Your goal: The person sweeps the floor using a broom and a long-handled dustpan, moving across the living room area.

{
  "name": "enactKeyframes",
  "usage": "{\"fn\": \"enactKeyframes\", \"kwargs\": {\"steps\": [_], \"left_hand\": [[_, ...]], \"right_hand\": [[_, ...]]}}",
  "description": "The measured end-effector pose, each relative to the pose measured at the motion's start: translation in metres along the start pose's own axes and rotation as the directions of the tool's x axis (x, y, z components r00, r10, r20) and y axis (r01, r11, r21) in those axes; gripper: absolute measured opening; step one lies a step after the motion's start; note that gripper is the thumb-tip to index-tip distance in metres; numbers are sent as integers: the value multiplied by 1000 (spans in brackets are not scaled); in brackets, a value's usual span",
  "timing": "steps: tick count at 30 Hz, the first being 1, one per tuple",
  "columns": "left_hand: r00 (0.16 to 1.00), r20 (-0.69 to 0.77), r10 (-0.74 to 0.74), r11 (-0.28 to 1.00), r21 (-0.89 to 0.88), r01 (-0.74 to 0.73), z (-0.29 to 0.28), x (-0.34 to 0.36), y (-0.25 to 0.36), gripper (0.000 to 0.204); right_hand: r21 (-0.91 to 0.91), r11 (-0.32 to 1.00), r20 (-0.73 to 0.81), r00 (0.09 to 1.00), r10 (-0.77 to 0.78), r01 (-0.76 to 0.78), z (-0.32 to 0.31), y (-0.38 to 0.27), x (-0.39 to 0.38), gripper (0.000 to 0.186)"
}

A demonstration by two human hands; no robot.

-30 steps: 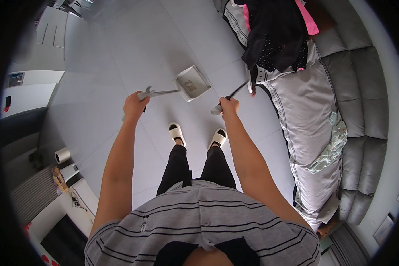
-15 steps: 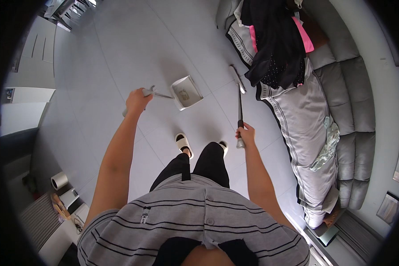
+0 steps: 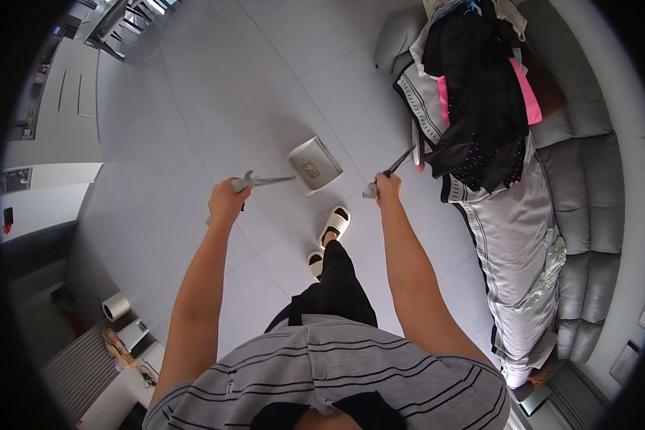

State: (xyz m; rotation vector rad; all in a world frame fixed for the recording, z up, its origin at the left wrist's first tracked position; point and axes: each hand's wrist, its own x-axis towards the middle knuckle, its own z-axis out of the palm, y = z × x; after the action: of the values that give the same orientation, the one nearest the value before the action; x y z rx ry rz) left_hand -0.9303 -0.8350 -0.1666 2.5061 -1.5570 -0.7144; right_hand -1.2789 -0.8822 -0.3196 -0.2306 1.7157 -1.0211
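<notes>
My left hand (image 3: 226,202) is closed around the grey handle of a long-handled dustpan (image 3: 331,155). Its white pan sits over the floor in front of my feet, and a little light-coloured debris (image 3: 311,170) lies inside. In my right hand (image 3: 388,188), the fingers wrap the grip of a broom, whose dark stick (image 3: 402,159) slants away to the right. The narrow pale broom head (image 3: 416,141) is at the sofa's edge, partly hidden by the hanging cover (image 3: 420,93).
On the right a grey sofa (image 3: 588,172) carries the cover, black and pink clothes (image 3: 473,93) and a pale green cloth (image 3: 548,272). Grey tiled floor (image 3: 215,93) spreads ahead. White cabinets (image 3: 72,86) line the left; table legs (image 3: 111,46) stand far left.
My right hand has moved forward and left, and the broom head has swung to the sofa's edge. My feet have shifted into a stride. The left hand keeps its hold on the dustpan.
</notes>
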Motion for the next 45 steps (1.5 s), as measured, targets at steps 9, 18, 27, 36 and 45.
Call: {"fn": "enactKeyframes", "kwargs": {"steps": [9,18,27,36,45], "left_hand": [[991,110,-77,992,110,65,-8,41,46,28],[995,94,31,994,105,-41,-11,54,33,32],[965,212,157,984,55,-172,-22,85,18,31],[763,377,525,832,-37,-554,-49,122,15,28],[609,400,685,643,60,-764,-28,101,25,34]], "right_hand": [[-353,931,105,993,-57,91,54,-43,107,11],[-877,458,145,989,-36,145,-150,-49,64,56],[-731,646,-123,974,189,-218,-198,64,-146,60],[-364,871,-240,937,254,-329,-95,178,-350,59],[29,960,-598,764,240,-279,-94,240,-366,57]]}}
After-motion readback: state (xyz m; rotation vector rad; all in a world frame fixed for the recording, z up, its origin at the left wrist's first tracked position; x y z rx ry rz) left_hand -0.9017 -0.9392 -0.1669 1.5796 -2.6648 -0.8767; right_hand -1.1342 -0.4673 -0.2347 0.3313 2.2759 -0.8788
